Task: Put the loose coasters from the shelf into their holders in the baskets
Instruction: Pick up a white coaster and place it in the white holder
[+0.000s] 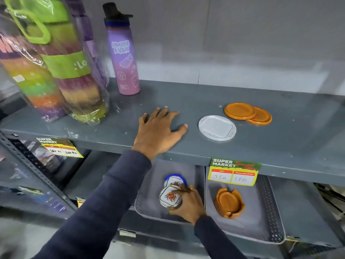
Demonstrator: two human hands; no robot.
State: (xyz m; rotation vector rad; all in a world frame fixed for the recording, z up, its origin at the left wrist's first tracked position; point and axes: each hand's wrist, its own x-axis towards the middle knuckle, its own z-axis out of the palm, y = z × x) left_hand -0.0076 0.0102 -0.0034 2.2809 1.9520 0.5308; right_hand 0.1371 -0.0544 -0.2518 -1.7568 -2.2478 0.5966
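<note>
My left hand (pixel 158 129) lies flat and open on the grey shelf (pixel 280 146), fingers spread, left of a white coaster (pixel 217 128) lying face down. Two orange coasters (pixel 247 113) overlap behind the white one. Below the shelf, my right hand (pixel 188 202) grips a white floral coaster (pixel 170 196) over the left grey basket (pixel 145 191). A blue-rimmed holder (pixel 175 181) with another floral coaster stands just behind it. The right grey basket (pixel 268 219) holds an orange holder (pixel 230 203) with an orange coaster in it.
A purple bottle (pixel 123 57) and wrapped stacks of coloured bottles (pixel 59 71) stand at the shelf's back left. Price tags (pixel 234 171) hang from the shelf's front edge. A metal upright (pixel 37 171) runs down the left side.
</note>
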